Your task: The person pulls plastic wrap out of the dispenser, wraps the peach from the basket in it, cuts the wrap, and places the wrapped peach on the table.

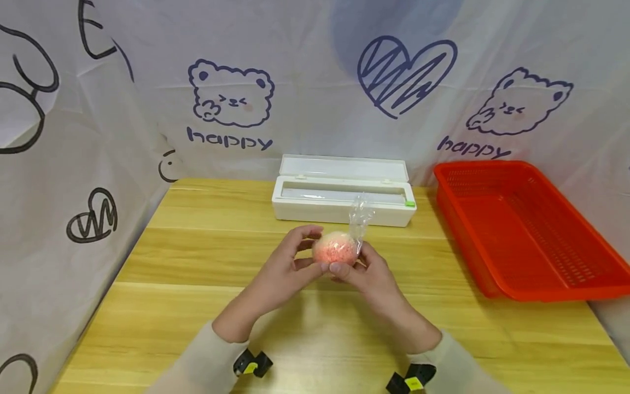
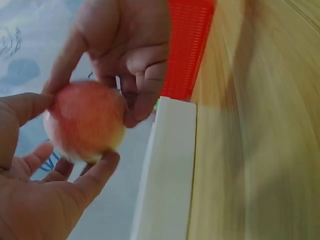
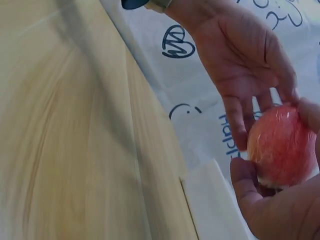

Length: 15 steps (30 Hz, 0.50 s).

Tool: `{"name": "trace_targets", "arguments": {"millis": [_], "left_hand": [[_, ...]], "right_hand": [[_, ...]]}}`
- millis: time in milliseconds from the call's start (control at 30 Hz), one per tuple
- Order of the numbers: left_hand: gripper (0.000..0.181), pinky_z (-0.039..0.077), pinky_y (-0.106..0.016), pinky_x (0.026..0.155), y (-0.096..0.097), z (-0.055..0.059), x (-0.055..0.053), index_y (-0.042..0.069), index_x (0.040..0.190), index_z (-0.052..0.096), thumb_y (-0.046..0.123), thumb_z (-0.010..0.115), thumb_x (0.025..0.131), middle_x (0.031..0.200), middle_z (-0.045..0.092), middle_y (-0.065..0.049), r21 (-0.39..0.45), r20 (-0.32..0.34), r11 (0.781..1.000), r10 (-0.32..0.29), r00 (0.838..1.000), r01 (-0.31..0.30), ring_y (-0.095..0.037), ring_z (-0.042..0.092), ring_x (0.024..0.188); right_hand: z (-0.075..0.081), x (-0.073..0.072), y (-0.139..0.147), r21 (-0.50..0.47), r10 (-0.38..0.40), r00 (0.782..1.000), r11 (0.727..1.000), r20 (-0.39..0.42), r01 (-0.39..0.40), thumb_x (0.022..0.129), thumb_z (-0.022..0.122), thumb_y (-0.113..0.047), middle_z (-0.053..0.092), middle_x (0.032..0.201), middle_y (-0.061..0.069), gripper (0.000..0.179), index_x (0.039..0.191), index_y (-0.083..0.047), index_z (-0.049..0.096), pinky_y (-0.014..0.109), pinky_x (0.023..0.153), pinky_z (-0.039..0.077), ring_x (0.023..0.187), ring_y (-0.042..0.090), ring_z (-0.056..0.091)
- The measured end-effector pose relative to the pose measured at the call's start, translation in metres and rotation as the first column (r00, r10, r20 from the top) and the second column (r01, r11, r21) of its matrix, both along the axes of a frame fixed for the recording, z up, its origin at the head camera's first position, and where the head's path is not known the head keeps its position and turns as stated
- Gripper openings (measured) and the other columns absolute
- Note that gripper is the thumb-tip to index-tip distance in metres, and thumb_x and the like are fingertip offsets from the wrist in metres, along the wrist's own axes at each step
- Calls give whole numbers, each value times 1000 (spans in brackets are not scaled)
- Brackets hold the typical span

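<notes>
An apple (image 1: pixel 336 249), red shading to pale yellow, is wrapped in clear cling film and held above the table. A loose tail of film (image 1: pixel 361 216) sticks up at its right side. My left hand (image 1: pixel 287 268) grips the apple from the left, thumb on the near side and fingers around the far side. From the right, my right hand (image 1: pixel 371 273) holds it too, its thumb tip close to the left thumb. Both wrist views show the apple (image 2: pixel 85 120) pinched between the fingers of the two hands, the film shining on its skin (image 3: pixel 282 145).
Behind the hands stands a white cling film dispenser (image 1: pixel 342 213) with its lid (image 1: pixel 344 167) raised, a roll inside and a green piece at its right end. A red plastic basket (image 1: pixel 472 257) sits on the right of the wooden table (image 1: pixel 197 246). Printed cloth hangs behind.
</notes>
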<state>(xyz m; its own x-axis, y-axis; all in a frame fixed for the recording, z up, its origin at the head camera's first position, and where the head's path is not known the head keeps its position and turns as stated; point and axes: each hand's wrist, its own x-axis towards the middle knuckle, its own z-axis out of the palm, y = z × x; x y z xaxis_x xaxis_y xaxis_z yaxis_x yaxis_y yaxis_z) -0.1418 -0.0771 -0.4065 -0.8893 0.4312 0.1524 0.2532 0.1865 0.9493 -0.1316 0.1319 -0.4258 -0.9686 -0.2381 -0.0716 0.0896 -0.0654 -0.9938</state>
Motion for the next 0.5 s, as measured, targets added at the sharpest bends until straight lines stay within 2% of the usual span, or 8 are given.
{"name": "trace_targets", "arguments": {"millis": [67,133,233,300,333,400,500], "left_hand": [[71,54,-46,106,-3,1,-3,14,158,39,20,76,98,157,42,-11,42,138,999,-17,990,11,-33,50,139],[76,55,-44,104,-6,1,-5,16,160,38,24,79,96,156,46,-12,68,243,997,-64,968,49,-32,53,136],[77,57,-40,100,-9,-3,-9,11,160,40,22,80,95,152,52,-17,120,327,987,-141,934,107,-30,60,128],[73,57,-37,99,-11,-6,-11,8,158,43,18,80,95,148,55,-20,153,347,981,-166,923,119,-28,63,123],[72,58,-37,98,-13,-7,-11,7,157,44,18,80,95,147,55,-20,155,352,982,-160,922,111,-27,64,121],[71,59,-35,95,-16,-9,-12,5,156,44,16,79,95,145,57,-21,147,359,984,-144,922,96,-25,66,117],[70,58,-35,96,-19,-10,-12,2,156,43,15,77,96,142,59,-23,133,369,985,-153,917,111,-24,67,115]], "right_hand": [[-1,0,2,17,35,999,999,-6,-35,95,79,-10,51,149,22,71,155,-2,41,34,97,60,123,25,65],[0,1,4,28,82,997,996,-5,-82,93,82,-10,49,153,21,80,159,-5,37,33,99,58,130,28,61],[3,2,8,72,157,987,985,-24,-155,89,85,-7,45,157,21,90,162,-7,31,33,98,59,132,32,60],[8,0,15,112,186,979,978,-89,-176,91,81,-4,43,157,22,88,162,-6,30,32,97,59,132,34,60],[11,-1,19,132,177,975,978,-132,-160,93,78,-2,44,156,23,83,162,-5,31,31,97,59,130,34,60],[19,-5,28,171,118,964,982,-236,-78,98,71,0,50,149,19,70,159,-2,37,27,95,59,125,28,62],[28,-12,38,184,-19,926,978,-377,95,101,65,4,59,130,8,50,149,0,52,21,90,58,112,18,62]]}}
